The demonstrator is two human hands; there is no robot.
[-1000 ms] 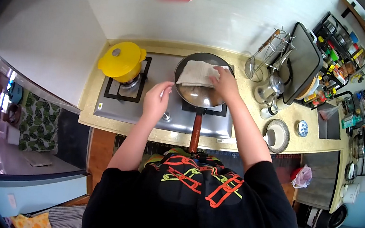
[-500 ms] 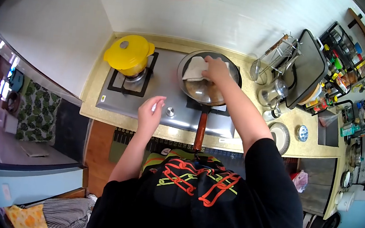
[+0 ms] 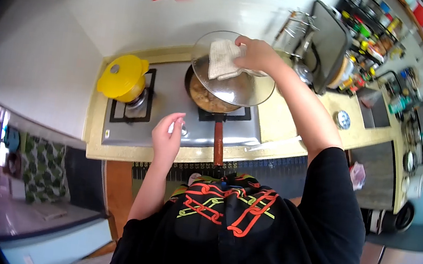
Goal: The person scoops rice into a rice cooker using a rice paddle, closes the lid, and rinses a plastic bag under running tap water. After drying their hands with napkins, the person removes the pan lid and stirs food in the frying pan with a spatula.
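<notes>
My right hand (image 3: pixel 258 57) is closed on a folded white cloth (image 3: pixel 223 62) at the top of a clear glass lid (image 3: pixel 237 94). The lid hangs tilted above a dark frying pan (image 3: pixel 188 83), off to its right; its knob is hidden by cloth and fingers. Brownish food in liquid (image 3: pixel 206 99) shows in the pan, whose brown handle (image 3: pixel 218 143) points toward me. Over the front of the steel stove (image 3: pixel 168 100), my left hand (image 3: pixel 165 134) is closed around something small and white that I cannot make out.
A yellow lidded pot (image 3: pixel 123 76) sits on the left burner. To the right stand a utensil rack (image 3: pixel 293 34), a large dark board (image 3: pixel 328 46) and many bottles and packets. A blue-and-white container (image 3: pixel 342 119) is on the counter near the sink (image 3: pixel 375 112).
My right hand has raised the glass lid off the pan and moved it rightward, uncovering the food. The left hand keeps nearly the same pose. The view has shifted and turned.
</notes>
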